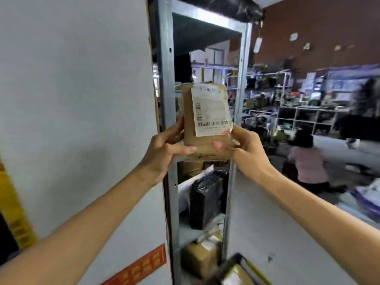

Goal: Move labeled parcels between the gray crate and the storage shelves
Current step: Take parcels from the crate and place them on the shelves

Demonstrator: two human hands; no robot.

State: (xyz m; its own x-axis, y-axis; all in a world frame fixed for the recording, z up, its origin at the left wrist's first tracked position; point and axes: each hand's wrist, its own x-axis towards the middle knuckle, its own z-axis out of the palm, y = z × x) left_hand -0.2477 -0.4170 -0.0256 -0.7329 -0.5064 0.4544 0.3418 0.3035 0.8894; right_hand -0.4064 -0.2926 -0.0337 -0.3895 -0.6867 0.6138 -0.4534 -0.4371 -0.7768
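Far left of the frame is a big white panel (pixel 72 99) with a red sticker (pixel 141 266) near its bottom. Next over, the left hand (pixel 164 149) grips the lower left edge of the brown parcel (pixel 203 139), thumb laid across the front, fingers curled round the back. The parcel sits dead centre, upright, with its white label (pixel 211 114) and barcodes facing the camera. It's right in front of the metal shelf unit (pixel 165 79), between the two uprights. Can't tell if its bottom touches a shelf board. On the shelves below there's a black wrapped parcel (pixel 205 202) standing up, and under that a brown box (pixel 200 257). The right hand (pixel 244 149) pinches the lower right corner, thumb on the front. Far right, all blurry, a person in a pink top (pixel 310 167) crouches on the floor.
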